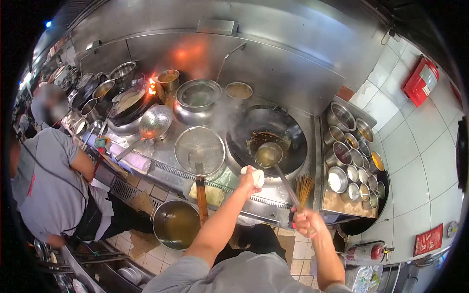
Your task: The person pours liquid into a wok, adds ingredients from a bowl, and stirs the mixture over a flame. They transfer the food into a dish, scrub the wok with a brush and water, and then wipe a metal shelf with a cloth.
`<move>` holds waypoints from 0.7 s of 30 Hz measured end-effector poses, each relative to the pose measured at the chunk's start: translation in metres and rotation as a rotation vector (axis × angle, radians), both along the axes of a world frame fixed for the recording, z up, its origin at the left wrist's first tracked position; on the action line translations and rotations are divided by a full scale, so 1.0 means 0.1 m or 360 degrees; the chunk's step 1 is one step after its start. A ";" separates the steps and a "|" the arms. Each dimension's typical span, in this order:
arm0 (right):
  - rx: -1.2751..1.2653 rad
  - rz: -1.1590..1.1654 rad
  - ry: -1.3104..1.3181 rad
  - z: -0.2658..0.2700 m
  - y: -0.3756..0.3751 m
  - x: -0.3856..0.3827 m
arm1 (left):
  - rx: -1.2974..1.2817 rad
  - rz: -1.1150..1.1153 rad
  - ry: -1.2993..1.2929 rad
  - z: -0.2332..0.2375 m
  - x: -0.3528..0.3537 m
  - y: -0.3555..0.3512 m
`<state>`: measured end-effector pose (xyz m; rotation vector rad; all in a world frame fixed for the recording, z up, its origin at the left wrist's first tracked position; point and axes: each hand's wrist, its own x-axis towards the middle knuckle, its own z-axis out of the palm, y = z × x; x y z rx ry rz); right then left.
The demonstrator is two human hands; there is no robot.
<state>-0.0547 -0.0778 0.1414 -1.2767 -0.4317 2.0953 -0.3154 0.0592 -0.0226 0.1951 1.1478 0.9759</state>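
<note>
My right hand (309,222) is closed round the handle end of a long ladle (287,184). The ladle's bowl, with yellowish liquid in it, is over the near part of a black wok (293,128). Dark brown sauce or food bits lie in the bottom of the wok, and steam rises at its left side. At the wok's near rim my left hand (248,181) grips a folded white cloth (257,177). Left of the wok lies a round mesh strainer (200,150) with a wooden handle.
A co-worker (58,171) in a grey shirt stands at the left, near a second wok (132,100) with flames beside it. Several metal seasoning pots (338,179) stand at the right. A bamboo brush (304,189) is beside the ladle. On the floor side stands a large oil pot (177,224).
</note>
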 end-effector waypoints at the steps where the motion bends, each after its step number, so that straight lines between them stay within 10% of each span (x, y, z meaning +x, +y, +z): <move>1: 0.0048 0.0053 -0.0173 0.07 -0.10 -0.04 | -0.0062 0.0003 0.0030 -0.08 0.07 0.14; 13: 0.1148 0.0262 -0.1962 -1.03 -0.92 -0.07 | -0.0053 0.0597 0.0650 -0.33 0.50 0.50; 21: 0.1131 0.0204 -0.2052 -1.07 -0.70 -0.27 | 0.0141 0.0406 0.0743 -0.10 0.26 0.23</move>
